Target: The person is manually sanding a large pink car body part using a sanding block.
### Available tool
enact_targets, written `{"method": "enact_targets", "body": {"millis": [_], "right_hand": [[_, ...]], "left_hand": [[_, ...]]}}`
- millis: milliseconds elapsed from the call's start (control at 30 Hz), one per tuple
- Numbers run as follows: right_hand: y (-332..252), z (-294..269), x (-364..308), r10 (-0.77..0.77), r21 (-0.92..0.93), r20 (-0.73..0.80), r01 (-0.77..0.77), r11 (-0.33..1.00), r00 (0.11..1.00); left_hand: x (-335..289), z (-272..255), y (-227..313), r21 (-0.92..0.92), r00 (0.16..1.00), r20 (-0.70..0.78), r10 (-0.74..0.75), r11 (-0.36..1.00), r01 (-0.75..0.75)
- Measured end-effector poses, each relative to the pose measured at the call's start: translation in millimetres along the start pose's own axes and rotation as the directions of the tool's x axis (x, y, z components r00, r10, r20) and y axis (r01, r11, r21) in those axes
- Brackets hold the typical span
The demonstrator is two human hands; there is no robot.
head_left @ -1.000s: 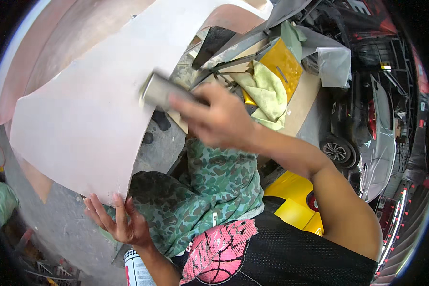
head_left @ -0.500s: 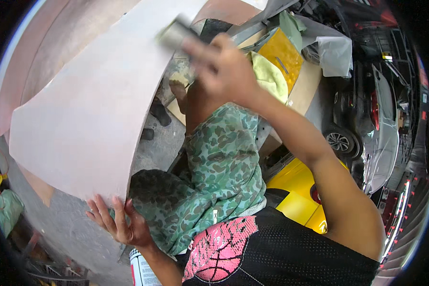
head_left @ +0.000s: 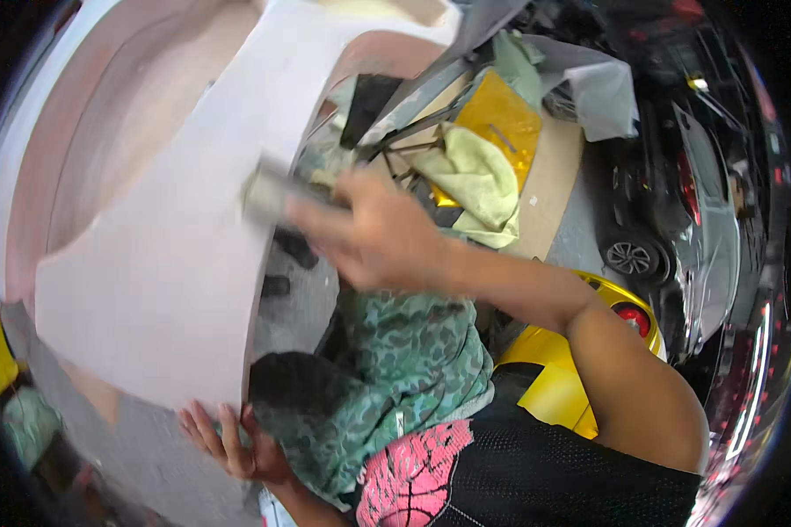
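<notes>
A large pale pink-white car body panel (head_left: 149, 307), perhaps a bumper, slopes down toward me from the far left. My right hand (head_left: 378, 228) is closed around a greyish sanding block (head_left: 268, 189), blurred by motion. The block's face meets the panel near its right edge; the fine detail is smeared. At the panel's bottom corner is my left hand (head_left: 233, 443), its fingers stretched out and spread, with the tips touching the lower edge. Nothing shows gripped in that hand.
To the right of the panel, a pale yellow cloth (head_left: 479, 171) lies by an amber sheet (head_left: 501, 123) on cardboard. A glossy yellow car part (head_left: 554, 395) stands beside my right elbow. Farther right is a parked grey car (head_left: 703, 228). A can (head_left: 277, 509) is partly hidden below my left wrist.
My right hand has swept the sanding block down and to the left along the panel. My left hand stays at the lower corner. The whole view has shifted slightly.
</notes>
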State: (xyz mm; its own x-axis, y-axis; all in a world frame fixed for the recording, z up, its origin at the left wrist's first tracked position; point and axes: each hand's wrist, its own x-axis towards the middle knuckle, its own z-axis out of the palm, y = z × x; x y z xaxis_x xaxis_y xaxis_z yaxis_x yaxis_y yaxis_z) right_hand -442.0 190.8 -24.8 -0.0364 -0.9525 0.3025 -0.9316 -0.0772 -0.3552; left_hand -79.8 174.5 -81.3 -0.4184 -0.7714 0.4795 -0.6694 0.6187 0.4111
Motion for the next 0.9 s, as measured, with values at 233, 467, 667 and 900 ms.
{"method": "enact_targets", "body": {"millis": [233,467,667,900], "right_hand": [[-72,-46,-37,0.034,0.226,0.183,-0.075,0.971,0.982],[-118,-17,-36,-0.195,0.168,0.231,0.159,0.973,0.953],[-163,38,1,-0.306,0.044,0.239,0.304,0.952,0.922],[-148,37,-1,-0.393,0.092,0.073,0.386,0.918,0.917]], "left_hand": [[16,18,-9,-0.122,0.986,-0.146,-0.082,0.990,0.064],[3,35,0,-0.319,0.957,0.005,-0.289,0.907,0.276],[0,50,-6,-0.391,0.938,-0.042,-0.343,0.870,0.300],[10,59,7,-0.490,0.913,-0.203,-0.353,0.844,0.217]]}}
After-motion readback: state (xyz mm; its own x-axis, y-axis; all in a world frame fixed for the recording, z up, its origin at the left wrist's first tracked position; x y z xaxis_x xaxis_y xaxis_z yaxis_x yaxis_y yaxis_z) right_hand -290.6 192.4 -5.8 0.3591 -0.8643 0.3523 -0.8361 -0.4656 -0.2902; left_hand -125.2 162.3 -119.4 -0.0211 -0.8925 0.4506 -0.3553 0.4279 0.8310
